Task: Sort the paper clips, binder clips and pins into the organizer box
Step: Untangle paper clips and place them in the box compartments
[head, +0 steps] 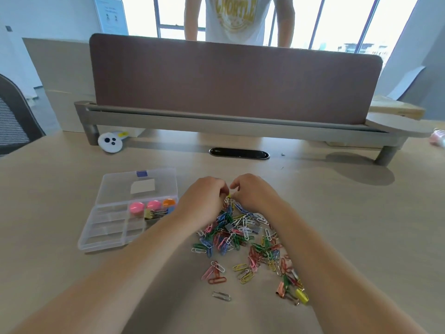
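One view only, from the head camera, looking forward and down.

Surface: a pale wood-grain desk [337,225], matt. A black oval cable grommet [239,153] is set into it toward the far edge. Behind it a grey metal rail [216,120] on short legs carries a brown felt divider panel [236,85]. A white round device [111,141] with dark dots and a yellow sticker lies by the rail's left leg. A mesh-backed chair [14,121] is cut off at the left edge. Large windows [337,20] fill the back of the room. A person in a white T-shirt [238,25] stands behind the panel.

Writing: gold letters "CHORTLE" are read on the shirt. Print on a wall poster [110,15] is too small to read. A blue label [141,174] on the box lid is illegible.

Task items: the clear organizer box [101,239] lies open left of centre, lid folded back. Pink, orange and blue pins [137,208] sit in its far compartments, with a few binder clips [155,214] just beside them. The dividing walls cannot be told apart there. Mixed-colour paper clips [240,235] are heaped loose on the desk right of the box, between the forearms, with grey binder clips [228,227] among them. A yellow binder clip [302,295] lies at the heap's near right edge.

Hands: the left hand [203,196] and right hand [252,191] meet at the heap's far edge. The fingers of both are curled, tips drawn together around a small yellow item [228,195]. Which hand pinches it cannot be told.
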`<control>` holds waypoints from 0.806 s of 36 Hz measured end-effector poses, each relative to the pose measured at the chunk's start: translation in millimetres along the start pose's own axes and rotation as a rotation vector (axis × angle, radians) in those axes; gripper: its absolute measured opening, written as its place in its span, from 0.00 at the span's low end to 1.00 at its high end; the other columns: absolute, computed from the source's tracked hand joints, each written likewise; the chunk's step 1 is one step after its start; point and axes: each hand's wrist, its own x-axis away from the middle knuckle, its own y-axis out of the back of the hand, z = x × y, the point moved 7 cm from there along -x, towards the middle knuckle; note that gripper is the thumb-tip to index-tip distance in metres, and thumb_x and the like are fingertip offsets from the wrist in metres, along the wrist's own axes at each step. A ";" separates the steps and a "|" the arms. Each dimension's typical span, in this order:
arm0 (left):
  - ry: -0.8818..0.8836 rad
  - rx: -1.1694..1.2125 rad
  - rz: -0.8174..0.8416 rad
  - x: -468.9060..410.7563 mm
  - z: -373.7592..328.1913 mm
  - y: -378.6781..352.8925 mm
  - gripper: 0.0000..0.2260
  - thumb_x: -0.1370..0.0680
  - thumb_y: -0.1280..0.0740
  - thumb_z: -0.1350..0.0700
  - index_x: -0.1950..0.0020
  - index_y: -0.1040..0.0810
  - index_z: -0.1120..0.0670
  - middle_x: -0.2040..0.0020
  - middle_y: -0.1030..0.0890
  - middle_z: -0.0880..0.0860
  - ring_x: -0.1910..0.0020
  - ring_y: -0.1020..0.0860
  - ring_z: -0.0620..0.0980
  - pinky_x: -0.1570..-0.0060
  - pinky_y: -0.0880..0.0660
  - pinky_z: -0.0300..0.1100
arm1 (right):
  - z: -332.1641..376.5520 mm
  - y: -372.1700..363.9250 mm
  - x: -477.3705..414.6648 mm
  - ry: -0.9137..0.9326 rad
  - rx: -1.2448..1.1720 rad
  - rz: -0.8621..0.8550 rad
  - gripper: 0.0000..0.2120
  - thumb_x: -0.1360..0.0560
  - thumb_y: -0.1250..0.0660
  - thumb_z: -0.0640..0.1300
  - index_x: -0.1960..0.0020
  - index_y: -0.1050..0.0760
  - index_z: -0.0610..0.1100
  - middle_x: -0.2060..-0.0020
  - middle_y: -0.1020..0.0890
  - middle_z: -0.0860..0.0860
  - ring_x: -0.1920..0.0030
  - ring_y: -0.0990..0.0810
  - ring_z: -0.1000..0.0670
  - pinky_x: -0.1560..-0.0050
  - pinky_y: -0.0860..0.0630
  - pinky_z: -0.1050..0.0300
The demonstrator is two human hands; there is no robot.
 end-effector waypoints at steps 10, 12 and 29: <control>0.002 -0.014 0.014 2.9 3.6 -0.6 0.10 0.20 0.40 0.60 0.47 0.19 0.54 0.48 0.19 0.52 0.52 0.23 0.49 0.51 0.28 0.41 | 0.3 -5.4 -5.4 -0.003 0.094 0.010 0.03 0.26 0.30 0.39 0.54 0.17 0.42 0.56 0.17 0.45 0.58 0.17 0.44 0.53 0.18 0.48; -0.003 -0.011 0.012 4.1 2.6 0.2 0.10 0.20 0.40 0.60 0.47 0.19 0.54 0.49 0.19 0.52 0.52 0.24 0.48 0.51 0.28 0.41 | -0.4 -4.4 -4.1 -0.002 0.097 0.007 0.03 0.26 0.31 0.38 0.55 0.18 0.42 0.58 0.17 0.45 0.60 0.17 0.44 0.56 0.17 0.49; -0.020 0.004 0.049 19.8 -14.8 -0.3 0.09 0.21 0.40 0.59 0.48 0.19 0.53 0.50 0.19 0.52 0.52 0.23 0.50 0.50 0.25 0.47 | -6.3 -0.8 18.4 0.002 0.037 0.062 0.09 0.27 0.27 0.42 0.47 0.18 0.46 0.49 0.17 0.49 0.53 0.19 0.48 0.48 0.21 0.53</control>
